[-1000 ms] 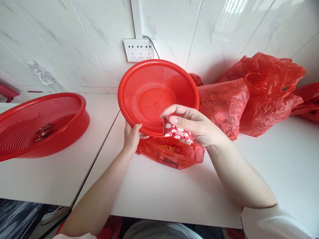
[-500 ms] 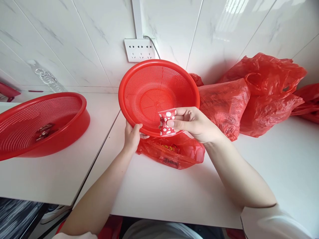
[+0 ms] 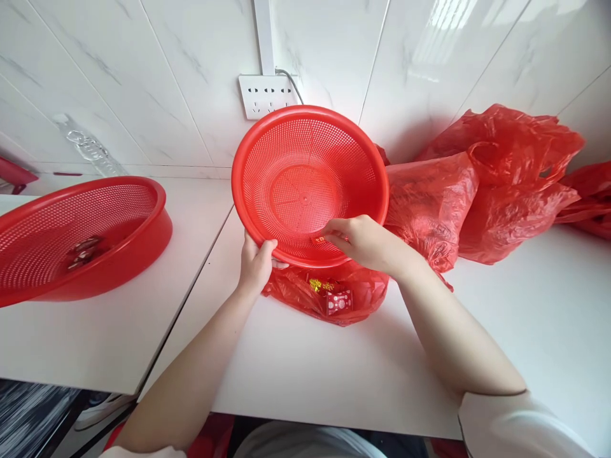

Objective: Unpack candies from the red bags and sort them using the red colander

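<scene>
A round red mesh basket (image 3: 305, 191) is tipped toward me, its near rim over an open red plastic bag (image 3: 296, 292). My left hand (image 3: 258, 261) is closed on the basket's lower left rim, thumb on top. Over the near right part of the basket, my right hand (image 3: 356, 238) is closed, its fingers at a small dark packet with orange print (image 3: 319, 240) near the rim. Part of that packet is hidden. Inside the bag lie a red packet with white dots (image 3: 339, 301) and something with yellow print (image 3: 319, 285).
Another red mesh basket (image 3: 160, 222) at the left holds some brown wrapped pieces (image 3: 83, 252). A clear bottle (image 3: 93, 151) lies behind it. Full red bags (image 3: 501, 184) stand at the right by the wall. A socket panel (image 3: 252, 95) is behind the middle basket.
The dotted packet has left my right hand and lies in the bag. My right hand has turned fingers down at the basket. The basket has shifted slightly up and to the right.
</scene>
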Demonstrator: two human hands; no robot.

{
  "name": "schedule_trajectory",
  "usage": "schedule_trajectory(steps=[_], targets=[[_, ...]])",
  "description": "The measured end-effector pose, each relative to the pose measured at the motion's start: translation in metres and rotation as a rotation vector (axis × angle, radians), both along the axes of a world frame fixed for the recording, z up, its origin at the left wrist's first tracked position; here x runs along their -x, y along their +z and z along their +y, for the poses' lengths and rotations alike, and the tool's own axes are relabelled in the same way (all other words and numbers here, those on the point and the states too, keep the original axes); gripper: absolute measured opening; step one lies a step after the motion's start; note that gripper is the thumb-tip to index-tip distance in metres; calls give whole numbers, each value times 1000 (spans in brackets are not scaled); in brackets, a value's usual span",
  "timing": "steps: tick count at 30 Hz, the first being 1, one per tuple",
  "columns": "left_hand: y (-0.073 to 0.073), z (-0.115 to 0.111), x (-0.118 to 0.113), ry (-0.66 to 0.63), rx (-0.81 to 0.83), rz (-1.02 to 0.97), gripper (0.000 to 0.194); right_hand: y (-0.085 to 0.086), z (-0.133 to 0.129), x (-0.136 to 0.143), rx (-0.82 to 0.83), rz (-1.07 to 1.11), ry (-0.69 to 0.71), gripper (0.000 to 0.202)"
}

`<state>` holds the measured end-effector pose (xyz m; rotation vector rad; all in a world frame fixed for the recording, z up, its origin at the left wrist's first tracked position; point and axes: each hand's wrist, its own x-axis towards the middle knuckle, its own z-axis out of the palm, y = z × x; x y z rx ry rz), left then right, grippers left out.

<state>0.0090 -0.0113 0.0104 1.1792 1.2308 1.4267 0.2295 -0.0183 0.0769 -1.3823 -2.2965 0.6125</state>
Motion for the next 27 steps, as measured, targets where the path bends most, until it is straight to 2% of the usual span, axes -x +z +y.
schedule_trajectory(steps=[3,6,9,13,15,17,20,23,25,27], targets=[[0,-2,-1,-7,-20,26,43,-27,19,5,-78,-172,-115,31],[-1,-3,-1,-1,-36,50,41,-58,40,7,-37,-353,-187,51],[-3,-3,1,-6,-43,77,40,-74,50,7,96,-353,-49,53],[-3,0,3,2,-42,88,44,-70,48,6,92,-86,249,36],[-3,1,3,4,-35,80,43,-68,48,7,67,12,310,36],[-2,1,4,1,-25,71,42,-70,51,7,41,50,244,37],[-2,2,4,-11,-18,70,41,-76,59,4,64,149,24,48],[-3,3,5,-17,-20,80,39,-78,65,1,318,463,-54,61],[-3,4,5,-11,-16,81,38,-75,66,-1,501,693,-44,53],[-4,5,6,-6,-12,78,38,-72,66,-3,594,824,-29,41]])
